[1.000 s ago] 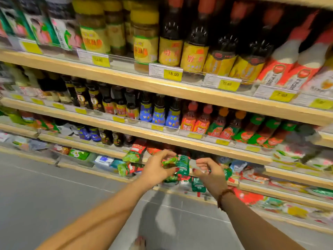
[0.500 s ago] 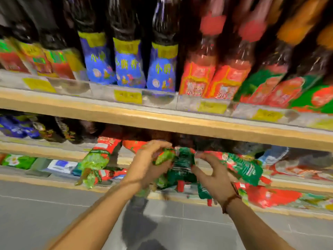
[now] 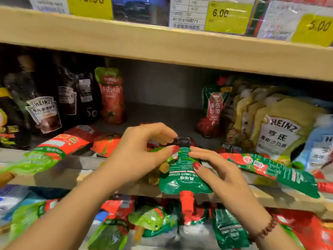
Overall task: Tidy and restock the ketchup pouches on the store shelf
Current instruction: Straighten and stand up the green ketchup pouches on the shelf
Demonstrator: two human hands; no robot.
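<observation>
Right hand: the right hand, a brown bead bracelet on its wrist, lay nearest the camera, fingers curled loosely over the right side of a green foil ketchup pouch, thumb tip pressed on its printed face.
Left hand: the left hand pinched the pouch's upper left edge between thumb and fingers, closed on it.
Held pouch: it lay flat and upside down at the front lip of the wooden shelf, its red screw cap hanging over the edge toward the camera.
Lower shelf: more green and red pouches lay jumbled below.
Same shelf, sides: a fallen red-and-green pouch lay to the left, and a long green-and-red pouch lay flat to the right.
Further back: one red pouch with a green top stood upright at the left, and another upright ketchup pouch at the right, bare shelf between them.
Neighbours: dark Heinz pouches stood left, yellow Heinz pouches right.
Above: yellow price tags lined the upper shelf edge.
</observation>
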